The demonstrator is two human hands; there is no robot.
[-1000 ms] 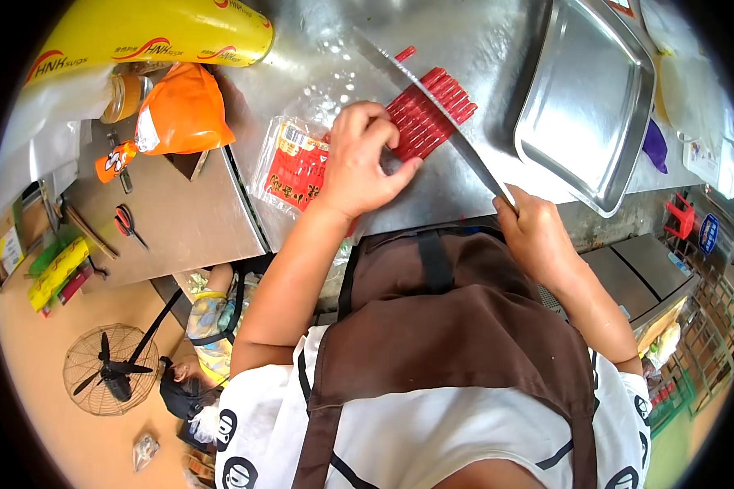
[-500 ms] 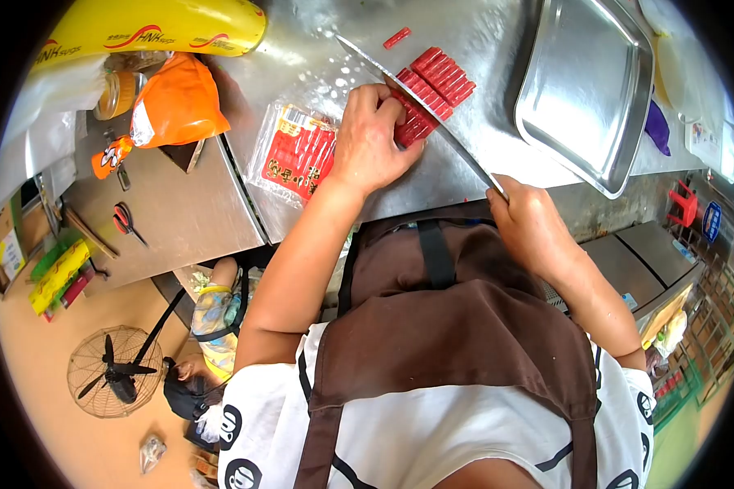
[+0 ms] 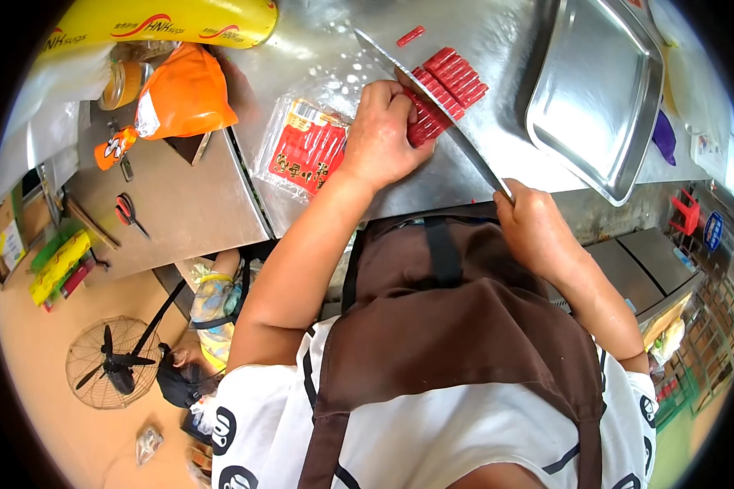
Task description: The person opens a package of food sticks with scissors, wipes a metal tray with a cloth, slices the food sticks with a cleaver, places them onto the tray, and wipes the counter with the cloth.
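Red sausage sticks (image 3: pixel 463 81) lie side by side on the steel table, cut across into shorter rows. My left hand (image 3: pixel 386 137) presses on their left end, its fingers curled against the blade. The long knife (image 3: pixel 462 140) crosses the sausages diagonally, its tip toward the upper left. Its handle end is inside my closed right hand (image 3: pixel 538 222), near the table's front edge. One loose red piece (image 3: pixel 411 36) lies beyond the bundle. Left of my left hand, a clear and red plastic packet (image 3: pixel 305 148) rests flat on the table.
A steel tray (image 3: pixel 597 98) is at the right. On the left are an orange bag (image 3: pixel 186 94), a yellow roll (image 3: pixel 163 22), a jar (image 3: pixel 122 85) and scissors (image 3: pixel 128 214). Another person (image 3: pixel 212 318) is at the lower left, by a fan (image 3: pixel 114 363).
The knife has moved leftward across the sausages, and they are now split into more rows. My left hand has shifted back along the bundle with it. The view has shifted slightly.
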